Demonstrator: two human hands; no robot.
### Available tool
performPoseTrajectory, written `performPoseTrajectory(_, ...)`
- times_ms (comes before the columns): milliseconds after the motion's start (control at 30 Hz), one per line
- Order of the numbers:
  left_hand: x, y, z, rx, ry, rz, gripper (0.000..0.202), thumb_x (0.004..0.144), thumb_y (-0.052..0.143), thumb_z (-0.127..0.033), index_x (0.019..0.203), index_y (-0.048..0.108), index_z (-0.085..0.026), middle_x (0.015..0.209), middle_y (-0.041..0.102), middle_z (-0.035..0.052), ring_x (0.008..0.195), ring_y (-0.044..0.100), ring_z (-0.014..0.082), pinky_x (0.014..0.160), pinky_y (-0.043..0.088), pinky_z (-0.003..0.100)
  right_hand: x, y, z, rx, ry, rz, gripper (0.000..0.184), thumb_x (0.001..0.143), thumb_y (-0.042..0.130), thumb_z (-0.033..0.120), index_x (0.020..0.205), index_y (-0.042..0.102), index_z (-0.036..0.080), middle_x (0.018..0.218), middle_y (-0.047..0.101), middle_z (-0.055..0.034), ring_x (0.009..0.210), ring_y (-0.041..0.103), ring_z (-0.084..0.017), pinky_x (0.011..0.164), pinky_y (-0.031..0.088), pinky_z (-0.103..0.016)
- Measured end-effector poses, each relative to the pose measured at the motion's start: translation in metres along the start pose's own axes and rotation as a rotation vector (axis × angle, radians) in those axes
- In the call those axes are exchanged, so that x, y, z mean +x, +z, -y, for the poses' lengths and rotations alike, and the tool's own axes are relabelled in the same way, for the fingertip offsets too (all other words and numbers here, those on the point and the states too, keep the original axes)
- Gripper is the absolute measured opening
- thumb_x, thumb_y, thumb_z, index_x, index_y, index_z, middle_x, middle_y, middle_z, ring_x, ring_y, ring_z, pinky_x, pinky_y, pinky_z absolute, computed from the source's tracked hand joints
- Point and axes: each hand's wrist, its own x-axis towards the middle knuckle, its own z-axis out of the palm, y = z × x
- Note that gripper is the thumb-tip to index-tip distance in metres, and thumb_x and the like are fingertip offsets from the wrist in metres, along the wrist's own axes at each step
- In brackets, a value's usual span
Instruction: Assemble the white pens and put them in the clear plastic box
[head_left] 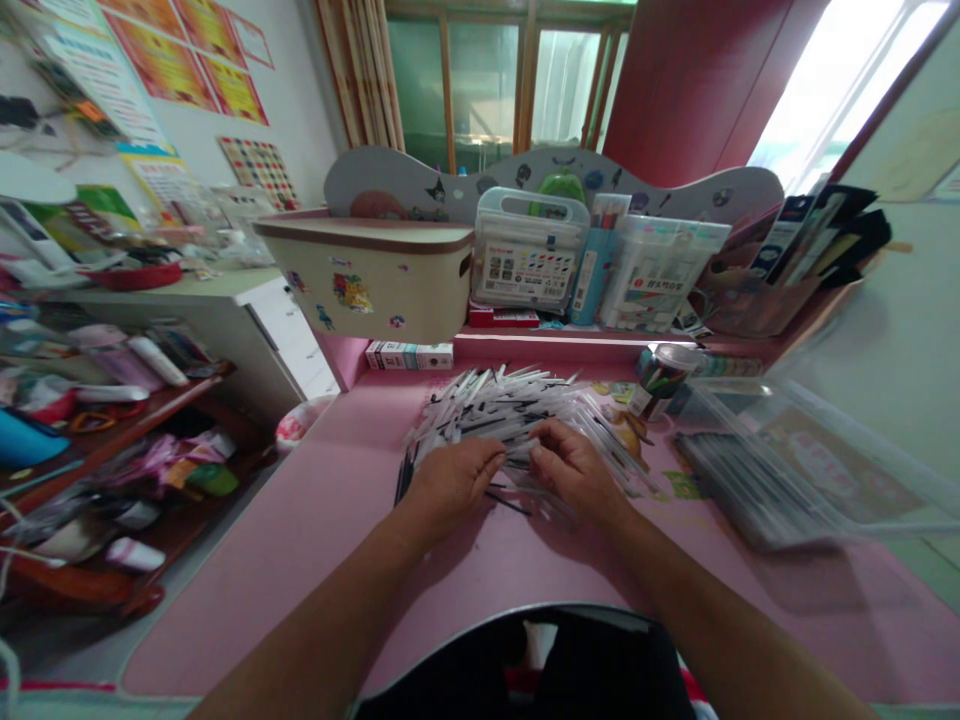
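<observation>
A heap of thin pens in clear wrappers [510, 410] lies on the pink desk [300, 540] in front of me. My left hand [450, 478] rests on the near left side of the heap, fingers curled onto the pens. My right hand [574, 465] sits beside it on the near right, fingers bent and pinching a wrapped pen. The fingertips of both hands meet at about the same pen near the heap's front edge.
A clear plastic tray [795, 470] holding packed pens lies at the right. A pen cup [660, 375] stands behind the heap. A cream storage box [375, 275] and marker cases [529, 255] fill the back shelf. A cluttered shelf [105, 420] stands at the left.
</observation>
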Motion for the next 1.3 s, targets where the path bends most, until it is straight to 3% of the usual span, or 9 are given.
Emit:
performPoseTrajectory(100,0.0,0.002,0.002,-0.053,0.027,0.012,0.026,0.093,0.048,-0.031,0.098,0.073,-0.027,0.097,0.076,0.0051,0.091,0.068,0.0246,0.082,0.047,0.031,-0.001,0.001,0.001,-0.007,0.002,0.024,0.015,0.089,0.051,0.028,0.098,0.06,0.021,0.066,0.052,0.0029,0.06,0.048,-0.013,0.055,0.035,-0.026)
performPoseTrajectory(300,0.0,0.006,0.0,0.036,0.033,0.039,0.032,0.096,0.043,-0.03,0.107,0.072,-0.02,0.105,0.075,0.0107,0.098,0.069,0.0269,0.089,0.049,0.036,-0.001,0.005,0.001,-0.015,0.04,0.046,0.013,0.093,0.046,0.032,0.095,0.055,0.022,0.06,0.043,0.0056,0.054,0.04,-0.012,0.052,0.031,-0.025)
performPoseTrajectory(567,-0.002,0.012,0.001,0.182,0.039,0.038,0.031,0.098,0.041,-0.027,0.105,0.071,-0.021,0.103,0.075,0.007,0.095,0.07,0.0236,0.085,0.052,0.034,0.001,0.009,0.002,-0.225,-0.055,-0.044,0.016,0.092,0.042,0.033,0.083,0.049,0.022,0.076,0.05,0.0006,0.071,0.047,-0.016,0.068,0.037,-0.03)
performPoseTrajectory(767,-0.004,0.019,-0.005,0.194,0.034,-0.022,0.031,0.097,0.042,-0.025,0.104,0.072,-0.02,0.104,0.075,0.0093,0.095,0.071,0.0238,0.087,0.053,0.036,0.0,0.009,-0.004,-0.188,-0.007,-0.039,0.016,0.094,0.04,0.033,0.085,0.047,0.023,0.065,0.044,0.0035,0.064,0.044,-0.015,0.059,0.033,-0.027)
performPoseTrajectory(1067,-0.001,0.019,-0.014,-0.004,-0.016,-0.015,0.03,0.095,0.044,-0.02,0.101,0.073,-0.017,0.103,0.077,0.0084,0.096,0.071,0.0226,0.089,0.053,0.035,0.001,0.011,-0.005,-0.152,0.025,-0.049,0.016,0.095,0.041,0.034,0.085,0.047,0.022,0.062,0.042,0.0059,0.055,0.042,-0.013,0.054,0.033,-0.026)
performPoseTrajectory(1300,-0.004,0.023,-0.017,0.035,-0.021,-0.065,0.031,0.097,0.042,-0.021,0.099,0.072,-0.016,0.099,0.076,0.0092,0.093,0.07,0.0229,0.086,0.052,0.035,0.002,0.012,-0.008,-0.098,0.044,-0.039,0.016,0.094,0.043,0.035,0.084,0.046,0.023,0.059,0.04,0.0074,0.051,0.04,-0.012,0.051,0.032,-0.024)
